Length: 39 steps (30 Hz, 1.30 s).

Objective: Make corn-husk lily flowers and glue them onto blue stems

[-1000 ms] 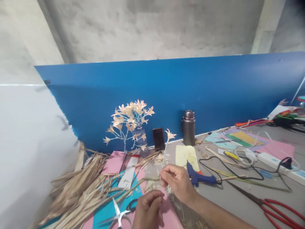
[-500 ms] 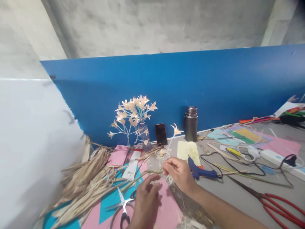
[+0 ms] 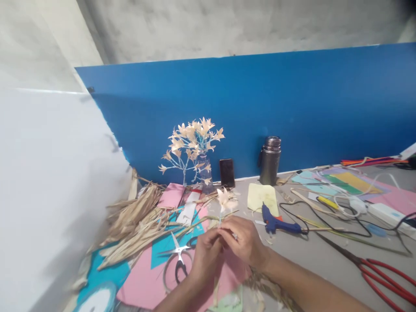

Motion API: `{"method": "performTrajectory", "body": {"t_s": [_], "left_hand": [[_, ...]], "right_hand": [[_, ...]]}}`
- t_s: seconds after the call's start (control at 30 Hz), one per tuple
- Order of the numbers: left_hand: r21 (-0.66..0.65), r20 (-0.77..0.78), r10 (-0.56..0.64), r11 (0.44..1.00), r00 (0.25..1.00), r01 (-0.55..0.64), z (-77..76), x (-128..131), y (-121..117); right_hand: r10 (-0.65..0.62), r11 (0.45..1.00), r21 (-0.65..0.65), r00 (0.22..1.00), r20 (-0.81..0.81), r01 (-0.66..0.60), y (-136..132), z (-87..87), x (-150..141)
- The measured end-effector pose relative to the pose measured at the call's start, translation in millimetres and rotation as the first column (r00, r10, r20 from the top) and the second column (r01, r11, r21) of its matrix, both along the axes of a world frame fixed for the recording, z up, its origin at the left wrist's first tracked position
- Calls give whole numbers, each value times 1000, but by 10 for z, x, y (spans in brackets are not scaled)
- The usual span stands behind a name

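Observation:
A pale cream craft flower [image 3: 226, 200] stands upright on a light blue stem just above my joined fingertips. My right hand [image 3: 245, 242] is closed, pinching that stem. Against it, my left hand [image 3: 208, 251] is closed too, its fingertips meeting the right ones on the stem; the lower stem is hidden by the fingers. Behind stands a clear bottle [image 3: 205, 175] with a bunch of similar flowers [image 3: 195, 136] on blue stems. Small scissors [image 3: 178, 250] lie spread apart left of my left hand, beside a ring-shaped roll [image 3: 166, 273].
Dried husks [image 3: 136, 229] are heaped on the left over pink and blue paper. A phone [image 3: 226, 173] leans on the blue panel [image 3: 308, 108] near a flask [image 3: 270, 161]. To the right lie a blue glue gun [image 3: 277, 223], red-handled shears [image 3: 383, 277], cords and a power strip [image 3: 390, 216].
My left hand has risen to meet my right hand, and its fingers have closed. The flower has come lower and nearer, with less stem showing. The view has shifted slightly left.

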<state>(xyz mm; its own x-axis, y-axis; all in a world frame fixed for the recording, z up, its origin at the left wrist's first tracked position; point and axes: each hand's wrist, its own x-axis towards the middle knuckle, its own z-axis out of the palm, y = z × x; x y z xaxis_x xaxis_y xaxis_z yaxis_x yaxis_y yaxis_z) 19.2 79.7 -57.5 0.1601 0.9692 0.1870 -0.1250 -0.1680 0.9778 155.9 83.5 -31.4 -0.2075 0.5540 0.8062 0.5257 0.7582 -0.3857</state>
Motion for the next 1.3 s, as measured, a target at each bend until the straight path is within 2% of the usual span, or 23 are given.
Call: {"method": "performTrajectory", "body": {"t_s": [0.17,0.63,0.77,0.87,1.3], "left_hand": [[-25,59,13,1000,998,-12,-87,8,1],[-86,24,-14,996,1000,16,-53,-6,-14],[-78,59,-21,997,998,26,-17,13,-25],[-94,94,-37,995,995,46,-32,18,-16],[-102,71,-29,994,997,37,-68,9,-3]], "right_hand": [[-24,999,29,1000,15,23,-24,-10,-3],[6,999,-35,1000,-14,-6,33,-110,17],[21,999,-49,999,-42,-23,41,-117,21],[30,997,-66,999,-43,-32,45,-117,24],[25,994,-104,999,-43,-29,56,-133,23]]}}
